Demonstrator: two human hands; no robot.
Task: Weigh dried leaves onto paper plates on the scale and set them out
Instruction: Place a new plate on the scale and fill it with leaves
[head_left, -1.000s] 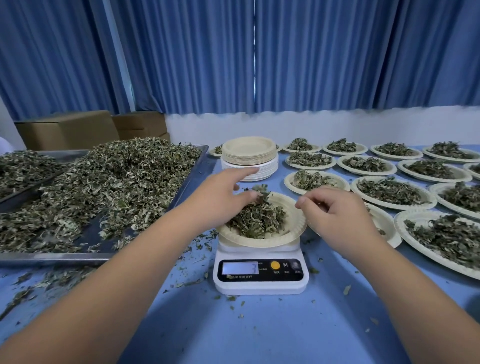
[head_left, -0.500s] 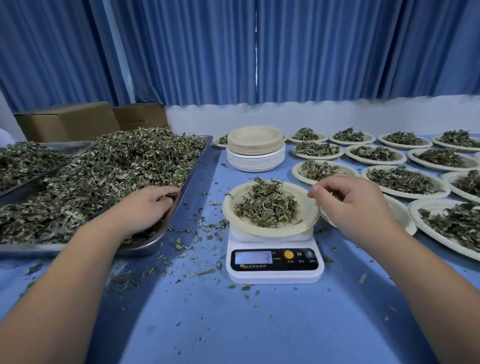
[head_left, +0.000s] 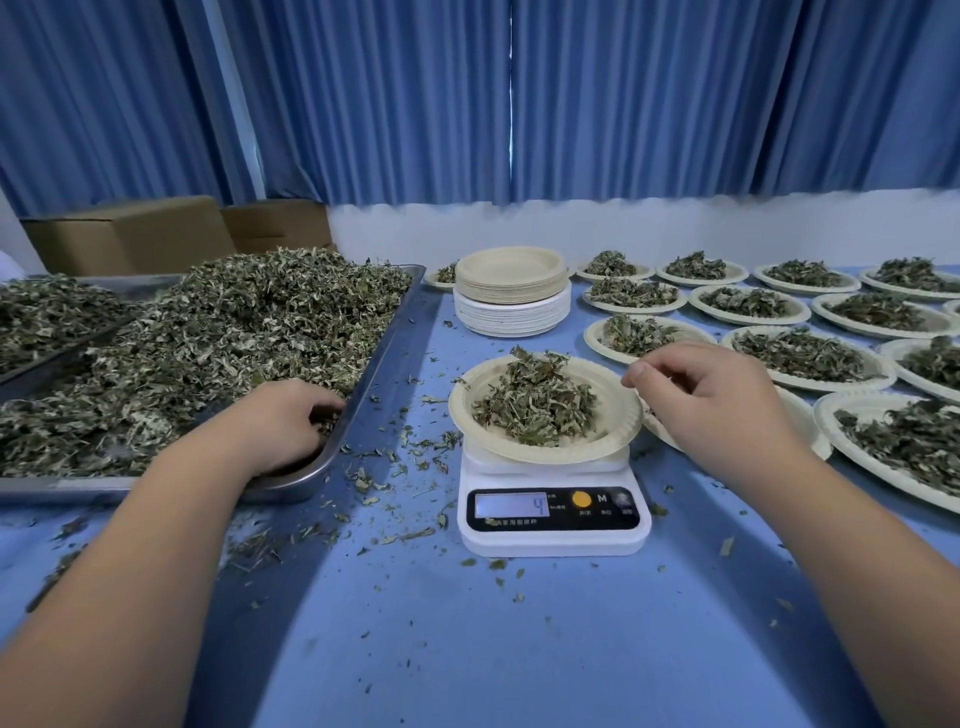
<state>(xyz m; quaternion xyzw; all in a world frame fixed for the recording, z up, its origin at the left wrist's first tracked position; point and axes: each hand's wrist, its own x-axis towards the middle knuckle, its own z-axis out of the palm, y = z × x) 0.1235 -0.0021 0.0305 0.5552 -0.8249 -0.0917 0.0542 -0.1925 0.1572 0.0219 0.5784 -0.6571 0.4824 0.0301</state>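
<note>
Left hand (head_left: 291, 421): fingers curled into leaves (head_left: 208, 332) at the near right corner of tray (head_left: 384, 332), gripping some, likely a top-up.
Right hand (head_left: 711, 400): hovers at the right rim of plate (head_left: 618, 415), fingers loosely curled. Can't tell if it is pinching anything.
Plate: on scale (head_left: 553, 525), centre, part-filled.
Stack (head_left: 511, 301): empties just beyond the scale, in reach.
Filled plates (head_left: 810, 385): rows right and far, away from the tray.
</note>
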